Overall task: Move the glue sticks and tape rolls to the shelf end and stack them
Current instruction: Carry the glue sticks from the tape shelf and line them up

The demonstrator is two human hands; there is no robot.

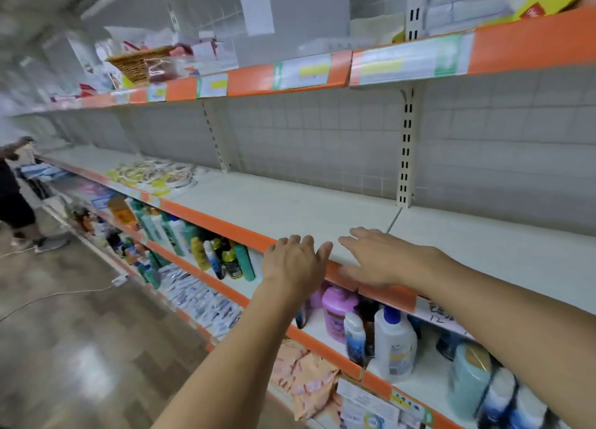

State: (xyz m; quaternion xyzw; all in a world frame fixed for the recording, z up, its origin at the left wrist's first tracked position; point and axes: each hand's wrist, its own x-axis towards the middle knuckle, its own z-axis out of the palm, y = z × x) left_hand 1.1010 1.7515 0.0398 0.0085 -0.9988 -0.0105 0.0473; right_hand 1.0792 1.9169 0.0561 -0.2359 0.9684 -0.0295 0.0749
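Bare fingers of both hands are spread wide and hold nothing; the left hand and right hand hover over the orange front lip of the white shelf. The tape rolls lie in a loose heap well down the shelf to the left. They look light and stiff: likely best gathered by their rims. No glue sticks can be made out.

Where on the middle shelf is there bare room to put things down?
The middle shelf is bare from the tape rolls on the left up to both open hands and beyond them to the right. The lower shelf with bottles is crowded.
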